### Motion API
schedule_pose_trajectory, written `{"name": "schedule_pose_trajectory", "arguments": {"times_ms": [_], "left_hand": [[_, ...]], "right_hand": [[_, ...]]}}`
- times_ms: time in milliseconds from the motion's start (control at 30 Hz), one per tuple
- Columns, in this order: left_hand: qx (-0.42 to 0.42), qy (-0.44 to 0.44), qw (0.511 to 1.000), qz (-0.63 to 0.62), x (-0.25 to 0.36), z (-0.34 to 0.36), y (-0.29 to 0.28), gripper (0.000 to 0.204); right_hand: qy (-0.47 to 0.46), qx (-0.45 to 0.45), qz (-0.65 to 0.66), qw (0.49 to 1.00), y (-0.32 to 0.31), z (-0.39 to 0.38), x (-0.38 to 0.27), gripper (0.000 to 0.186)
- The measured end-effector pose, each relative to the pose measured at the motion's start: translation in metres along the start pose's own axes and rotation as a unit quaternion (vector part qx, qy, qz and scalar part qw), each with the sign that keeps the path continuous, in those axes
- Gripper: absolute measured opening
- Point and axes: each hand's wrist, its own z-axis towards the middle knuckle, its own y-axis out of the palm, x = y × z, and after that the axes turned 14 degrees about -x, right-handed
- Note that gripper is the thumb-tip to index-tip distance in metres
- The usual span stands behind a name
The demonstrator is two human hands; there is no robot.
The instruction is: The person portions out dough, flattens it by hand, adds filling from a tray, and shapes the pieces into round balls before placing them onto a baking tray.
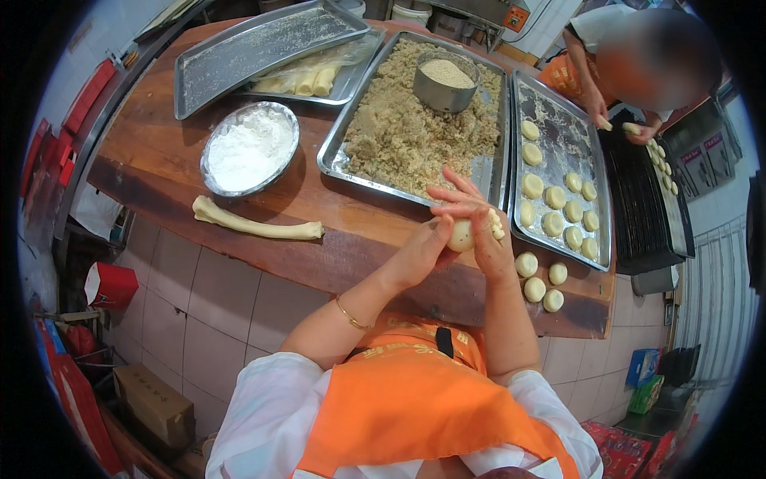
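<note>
- Orange apron (pixel 407 399) fills the near edge, white sleeves (pixel 259 411) either side.
- Left hand (pixel 424 247): cupped, fingers partly curled, thumb on the ball (pixel 461 236). Bracelet (pixel 351 313) on that forearm.
- Right hand (pixel 489 243): palm side to the ball, fingers fairly straight, pointing up-left across the left hand. Ball is pinched between the two hands, above the table's (pixel 351 259) near edge. Pale lumps show at the right hand's outer side; can't tell if dough or floured fingertips.
- Ball: pale, smooth, round, small dark specks on its face.
- Four rounds (pixel 535 289) sit on bare wood just right of the right forearm.
- Right tray (pixel 550 104): twelve more similar rounds, loosely spaced; far end floury.
- Middle tray (pixel 484 170), beyond the hands: crumbly brown filling (pixel 387 120), with a metal tin (pixel 441 99) of paler crumbs standing in it.
- Left of the hands: dough rope (pixel 255 223), lying lengthwise near the table edge, slightly bent.
- Behind the rope: metal bowl (pixel 207 172) of white flour (pixel 255 144).
- Far left: floury tray (pixel 231 68), tilted, overlapping another that holds dough logs (pixel 307 82) under plastic.
- Far right: co-worker (pixel 598 32), a dough piece in each hand, by stacked black trays (pixel 638 211).
</note>
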Motion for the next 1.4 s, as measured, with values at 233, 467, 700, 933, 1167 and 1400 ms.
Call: {"name": "schedule_pose_trajectory", "arguments": {"times_ms": [233, 467, 700, 933, 1167, 1400], "left_hand": [[0.127, 0.032, 0.99, 0.052, 0.007, 0.008, 0.029, 0.055], [0.096, 0.085, 0.981, 0.149, -0.001, 0.011, 0.02, 0.052], [0.025, -0.032, 0.999, -0.033, -0.002, -0.01, 0.002, 0.055], [0.221, 0.141, 0.961, 0.081, 0.004, 0.017, 0.05, 0.046], [0.028, 0.026, 0.999, 0.01, -0.003, -0.001, 0.016, 0.052], [0.164, 0.069, 0.974, -0.141, 0.004, 0.006, 0.038, 0.047]], "right_hand": [[-0.038, 0.128, 0.085, 0.987, 0.019, 0.005, 0.001, 0.067], [0.01, -0.001, 0.054, 0.999, -0.003, -0.006, 0.007, 0.068], [-0.029, 0.119, 0.126, 0.984, 0.026, 0.008, -0.006, 0.071], [-0.006, 0.013, 0.128, 0.992, 0.001, -0.008, 0.023, 0.074], [0.03, 0.064, -0.008, 0.997, 0.009, 0.003, -0.006, 0.071], [0.215, 0.06, -0.111, 0.969, -0.016, 0.002, -0.035, 0.021]]}}
